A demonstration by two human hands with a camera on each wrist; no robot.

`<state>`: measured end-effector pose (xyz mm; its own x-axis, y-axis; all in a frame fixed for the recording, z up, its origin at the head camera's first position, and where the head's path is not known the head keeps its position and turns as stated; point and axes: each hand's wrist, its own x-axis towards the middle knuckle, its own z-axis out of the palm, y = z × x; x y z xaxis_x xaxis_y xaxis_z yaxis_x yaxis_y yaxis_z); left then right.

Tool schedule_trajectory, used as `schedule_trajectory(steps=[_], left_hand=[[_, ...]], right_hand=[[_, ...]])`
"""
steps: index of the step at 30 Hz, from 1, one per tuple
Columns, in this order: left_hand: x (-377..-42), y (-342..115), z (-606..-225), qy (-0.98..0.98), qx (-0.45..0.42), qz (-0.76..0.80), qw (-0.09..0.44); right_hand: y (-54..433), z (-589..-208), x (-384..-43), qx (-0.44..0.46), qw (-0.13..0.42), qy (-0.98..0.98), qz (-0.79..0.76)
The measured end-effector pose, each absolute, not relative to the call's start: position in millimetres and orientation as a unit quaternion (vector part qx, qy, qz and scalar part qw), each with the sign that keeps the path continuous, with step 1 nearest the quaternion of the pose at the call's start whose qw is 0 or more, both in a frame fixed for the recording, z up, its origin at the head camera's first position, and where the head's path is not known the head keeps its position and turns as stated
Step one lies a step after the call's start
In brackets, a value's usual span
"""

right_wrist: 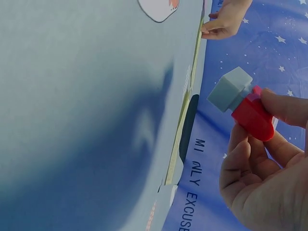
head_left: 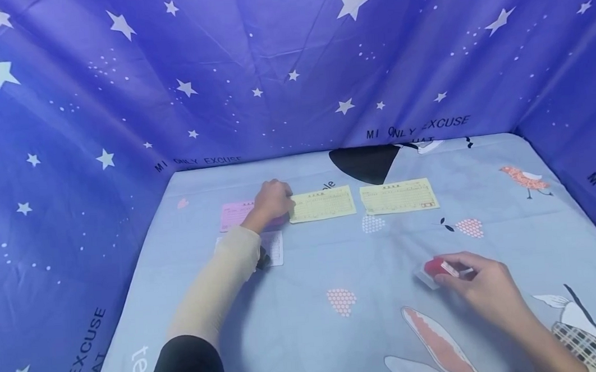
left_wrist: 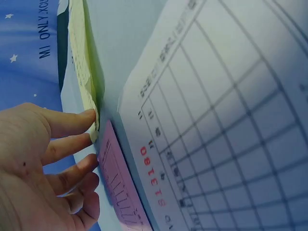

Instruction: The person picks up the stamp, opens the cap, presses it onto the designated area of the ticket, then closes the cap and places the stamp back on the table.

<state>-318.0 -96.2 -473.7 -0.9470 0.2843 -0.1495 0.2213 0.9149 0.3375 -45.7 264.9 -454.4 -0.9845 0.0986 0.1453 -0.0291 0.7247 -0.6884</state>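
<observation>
My left hand [head_left: 273,199] is at the near-left end of a yellow form slip [head_left: 324,203], pinching its edge between thumb and fingertips; in the left wrist view the yellow slip [left_wrist: 84,62] lifts slightly at that end. Under and beside this hand lies a pink slip [head_left: 233,216], partly hidden by it. A white slip [head_left: 276,249] with a printed grid lies nearer, partly covered by the left forearm. My right hand [head_left: 485,283] grips a red-handled stamp [right_wrist: 252,118] with a pale block-shaped end [right_wrist: 231,90], raised over the bed-like surface at the right.
Another yellow slip [head_left: 399,196] lies to the right of the first. The surface is covered by a light blue printed cloth [head_left: 295,321]. Purple-blue star-patterned curtains [head_left: 271,52] close in the back and both sides.
</observation>
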Motion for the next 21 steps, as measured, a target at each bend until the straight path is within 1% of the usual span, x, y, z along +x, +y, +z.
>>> schedule_trajectory(steps=[7,14,21], left_hand=[[-313,-96,-474,0.973,0.117,0.177,0.089],[-309,-99,-477,0.969,0.115,0.207,0.075],[-304,-98,-470,0.96,0.12,0.247,0.058]], right_hand=[[263,-450,-44,-0.009,0.095,-0.923,0.372],[258,-445,-45,0.0,0.091,-0.923,0.375],[254,-442,-46,0.006,0.094,-0.925,0.369]])
